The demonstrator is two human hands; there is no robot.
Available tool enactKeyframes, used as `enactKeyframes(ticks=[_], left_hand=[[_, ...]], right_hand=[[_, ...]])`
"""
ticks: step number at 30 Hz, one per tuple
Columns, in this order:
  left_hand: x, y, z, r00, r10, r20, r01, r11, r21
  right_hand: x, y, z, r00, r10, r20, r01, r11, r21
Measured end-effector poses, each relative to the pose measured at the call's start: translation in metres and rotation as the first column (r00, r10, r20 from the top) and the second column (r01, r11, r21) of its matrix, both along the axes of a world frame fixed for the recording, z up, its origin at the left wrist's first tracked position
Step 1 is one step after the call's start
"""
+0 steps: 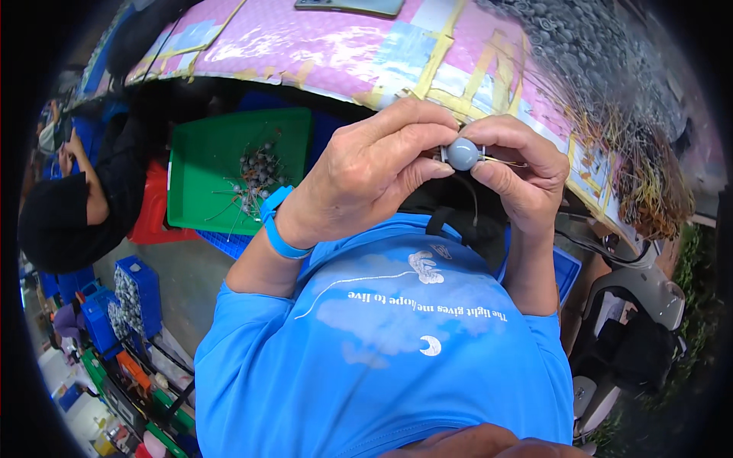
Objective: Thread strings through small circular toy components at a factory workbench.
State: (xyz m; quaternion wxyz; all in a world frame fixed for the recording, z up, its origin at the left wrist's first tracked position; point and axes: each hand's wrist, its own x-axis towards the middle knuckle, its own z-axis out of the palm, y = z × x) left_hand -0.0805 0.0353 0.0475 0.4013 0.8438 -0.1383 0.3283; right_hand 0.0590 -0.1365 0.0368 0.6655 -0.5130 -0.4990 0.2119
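Hands [450, 168] on grey ball [463, 153] just below table edge [305, 80].

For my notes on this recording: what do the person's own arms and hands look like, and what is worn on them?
Both hands are bare: no gloves, and no rings that can be seen. The left hand has a bright blue band around the wrist. The right hand has nothing visible on the wrist. Short sleeves of a bright blue T-shirt end at the upper arms, so both forearms are uncovered.
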Motion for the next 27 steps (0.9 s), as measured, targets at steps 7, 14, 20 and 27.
enactKeyframes(ticks=[7,14,20,27], left_hand=[[-0.027,0.017,-0.002,0.99,0.109,-0.086,-0.117,0.988,-0.101],[-0.086,0.062,-0.037,0.864,0.375,-0.336,-0.442,0.884,-0.149],[-0.173,0.145,-0.1,0.395,0.497,-0.773,-0.77,0.638,0.017],[-0.177,0.16,-0.142,0.225,0.788,-0.573,-0.754,0.514,0.41]], right_hand=[[-0.003,0.03,-0.019,0.962,0.127,-0.241,-0.145,0.988,-0.059],[-0.044,0.059,0.006,0.985,0.034,-0.169,-0.081,0.957,-0.279],[-0.002,0.008,0.119,0.085,0.945,0.317,-0.987,0.038,0.153],[0.031,-0.112,0.161,-0.186,0.979,0.079,-0.982,-0.187,0.013]])
